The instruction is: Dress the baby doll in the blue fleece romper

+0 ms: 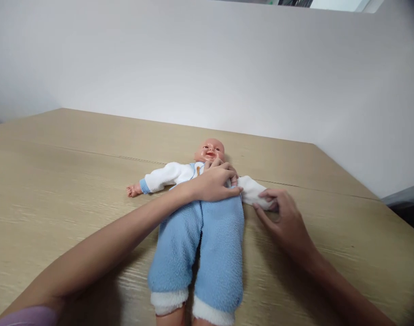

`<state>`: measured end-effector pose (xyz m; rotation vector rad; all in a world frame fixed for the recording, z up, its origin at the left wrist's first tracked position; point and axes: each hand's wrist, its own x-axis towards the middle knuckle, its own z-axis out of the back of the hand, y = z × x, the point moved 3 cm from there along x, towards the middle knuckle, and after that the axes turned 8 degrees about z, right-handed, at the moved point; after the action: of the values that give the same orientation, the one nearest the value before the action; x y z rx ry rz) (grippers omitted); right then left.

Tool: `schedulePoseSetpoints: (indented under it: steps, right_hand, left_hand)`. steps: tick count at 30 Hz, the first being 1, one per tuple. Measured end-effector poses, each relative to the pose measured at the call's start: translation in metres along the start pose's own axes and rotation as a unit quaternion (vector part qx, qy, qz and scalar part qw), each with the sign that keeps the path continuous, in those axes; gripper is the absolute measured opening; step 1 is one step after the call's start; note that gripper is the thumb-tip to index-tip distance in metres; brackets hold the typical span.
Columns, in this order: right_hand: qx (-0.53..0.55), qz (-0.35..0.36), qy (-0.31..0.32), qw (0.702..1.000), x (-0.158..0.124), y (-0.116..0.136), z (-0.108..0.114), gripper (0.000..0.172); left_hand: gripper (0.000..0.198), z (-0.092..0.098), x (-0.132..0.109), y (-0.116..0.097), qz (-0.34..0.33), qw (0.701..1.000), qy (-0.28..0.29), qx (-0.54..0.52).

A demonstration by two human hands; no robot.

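A bald baby doll [211, 148] lies on its back on the table, head away from me. It wears a blue and white fleece outfit [220, 244] with white cuffs at the legs. My left hand [216, 181] rests across the doll's upper chest, fingers curled over the shoulder and thumb beside the top of the white sleeve [252, 188]. At that sleeve's lower end, my right hand [283, 217] grips the fabric between thumb and fingers. The doll's hand on this side is hidden. Its other arm [166, 175] stretches out left, with a blue cuff and bare hand.
The light wooden table [74, 190] has a seam running across it behind the doll. A pale wall [193, 63] rises beyond the far edge, with an opening at the top right. Something dark [406, 208] stands past the table's right edge.
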<state>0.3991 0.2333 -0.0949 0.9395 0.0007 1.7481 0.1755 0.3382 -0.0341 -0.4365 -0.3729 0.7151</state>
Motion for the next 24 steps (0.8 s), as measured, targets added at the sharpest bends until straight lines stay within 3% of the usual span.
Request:
schedulePoseSetpoints:
  steps: [2,4,9,12,15,17,21,24]
  right_hand:
    - [-0.069,0.056,-0.017,0.996,-0.003,-0.013,0.012,0.036]
    - [-0.067,0.047,0.014,0.997,-0.005,-0.029,0.018,0.049]
    - [0.073,-0.102,0.077,0.989,-0.008,-0.050,0.019,0.067]
    - [0.180,-0.211,0.047,0.960,-0.007,-0.044,0.021,0.068]
    - [0.253,-0.266,-0.005,0.930,-0.005,-0.029,0.024,0.069]
    - [0.335,-0.296,-0.016,0.894,-0.004,-0.018,0.023,0.061]
    - [0.480,-0.329,-0.031,0.813,-0.003,0.004,0.020,0.038]
    - [0.491,-0.293,-0.029,0.820,-0.001,0.012,0.021,0.039]
  left_hand:
    - [0.022,-0.002,0.001,0.002,0.007,1.000,-0.012,0.002]
    - [0.021,-0.004,0.003,0.002,0.007,1.000,-0.024,0.017]
    - [0.024,-0.005,0.008,-0.002,-0.011,0.999,-0.038,0.028]
    - [0.033,-0.006,0.014,-0.009,-0.035,0.998,-0.036,0.026]
    - [0.059,-0.012,0.018,-0.015,-0.063,0.997,0.004,0.047]
    - [0.066,-0.018,0.020,-0.017,-0.072,0.995,0.024,0.065]
    - [0.050,-0.024,0.019,-0.016,-0.065,0.994,-0.007,0.083]
    - [0.040,-0.023,0.017,-0.011,-0.067,0.996,-0.040,0.048]
